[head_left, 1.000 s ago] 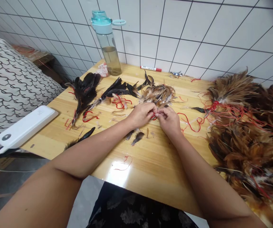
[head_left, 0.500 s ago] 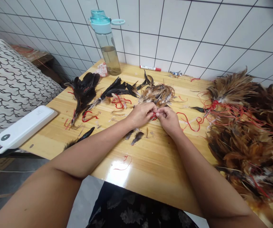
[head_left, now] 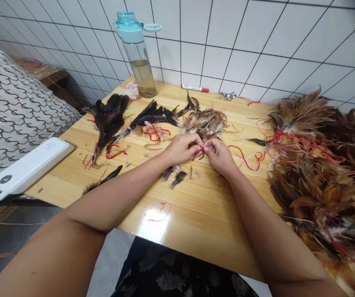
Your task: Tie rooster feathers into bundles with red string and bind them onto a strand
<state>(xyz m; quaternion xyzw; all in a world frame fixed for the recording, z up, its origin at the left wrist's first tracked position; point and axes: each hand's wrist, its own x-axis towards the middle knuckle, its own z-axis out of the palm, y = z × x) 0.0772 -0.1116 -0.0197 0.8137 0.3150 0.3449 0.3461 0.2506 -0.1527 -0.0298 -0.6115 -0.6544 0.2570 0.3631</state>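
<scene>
My left hand (head_left: 182, 148) and my right hand (head_left: 219, 154) meet at the middle of the wooden table (head_left: 196, 214), fingers pinched together on a short piece of red string (head_left: 198, 153). Just beyond them lies a small bunch of brown feathers (head_left: 206, 121). Two dark loose feathers (head_left: 175, 176) lie under my left wrist. More red string (head_left: 247, 159) trails to the right of my right hand.
A large heap of brown feathers tied with red string (head_left: 319, 165) fills the table's right side. Black feather bundles (head_left: 109, 117) lie at the back left. A water bottle (head_left: 138, 53), a red marker (head_left: 195, 88) and a white power bank (head_left: 30, 165) are also there.
Both hands stay pinched at the same spot; the red string between the fingers shows a little more now. Nothing else has moved.
</scene>
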